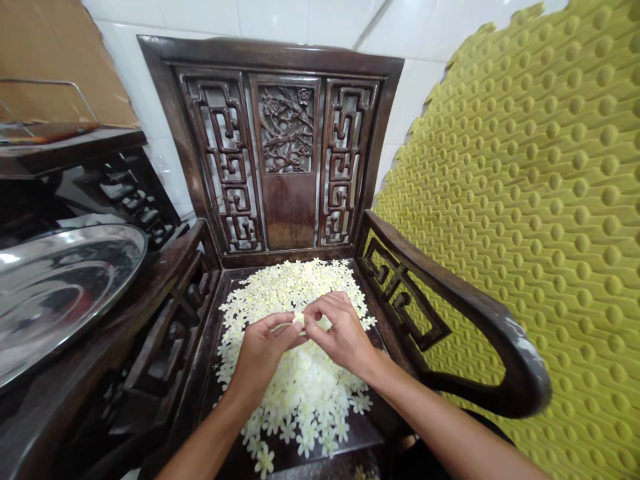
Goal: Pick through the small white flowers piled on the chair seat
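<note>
While left hand [263, 353], right hand [340, 333] pinch white blossom [299, 319] in fingers [314, 312], thin stem [283, 327] points left over heap [300, 387].

The left hand [263, 353] and right hand [340, 333] pinch a small white blossom [299, 319] between their fingertips, above a heap of white blossoms [305, 387] on the seat of a carved dark-wood armchair [287, 213], a steel tray [65, 287] alongside.

Far: carved backrest [287, 153] blocking.
Left: armrest [150, 290], steel tray [60, 293] beyond.
Right: armrest [450, 283], yellow mat [550, 200] beyond.
Open: above flowers [300, 393], between armrests, from near side.
</note>
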Demonstrator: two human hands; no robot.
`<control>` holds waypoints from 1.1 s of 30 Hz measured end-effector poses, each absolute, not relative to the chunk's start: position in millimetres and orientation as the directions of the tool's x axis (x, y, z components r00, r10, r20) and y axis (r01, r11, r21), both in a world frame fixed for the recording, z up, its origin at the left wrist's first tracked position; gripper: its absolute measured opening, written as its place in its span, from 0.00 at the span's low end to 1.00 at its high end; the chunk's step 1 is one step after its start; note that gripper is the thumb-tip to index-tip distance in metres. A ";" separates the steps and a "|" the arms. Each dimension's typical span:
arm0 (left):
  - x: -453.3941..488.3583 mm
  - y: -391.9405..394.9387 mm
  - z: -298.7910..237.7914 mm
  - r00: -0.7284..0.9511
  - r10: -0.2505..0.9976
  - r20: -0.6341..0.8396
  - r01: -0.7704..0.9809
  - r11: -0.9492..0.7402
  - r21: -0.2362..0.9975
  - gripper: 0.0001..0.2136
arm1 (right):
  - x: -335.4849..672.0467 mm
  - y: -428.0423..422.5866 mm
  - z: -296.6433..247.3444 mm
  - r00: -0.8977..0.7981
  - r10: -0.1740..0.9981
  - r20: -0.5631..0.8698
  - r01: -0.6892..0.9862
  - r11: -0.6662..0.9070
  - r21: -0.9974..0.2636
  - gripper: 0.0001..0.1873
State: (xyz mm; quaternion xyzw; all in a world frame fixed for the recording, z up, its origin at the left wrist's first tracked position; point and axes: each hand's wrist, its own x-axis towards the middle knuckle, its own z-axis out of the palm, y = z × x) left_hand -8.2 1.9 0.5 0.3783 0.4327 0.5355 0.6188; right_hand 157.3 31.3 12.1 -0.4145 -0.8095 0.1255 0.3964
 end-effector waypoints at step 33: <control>-13.3 5.9 4.0 -0.139 0.977 -0.159 -0.369 0.098 0.924 0.12 | 154.2 40.3 12.6 -0.244 0.956 0.163 0.012 0.171 -0.985 0.08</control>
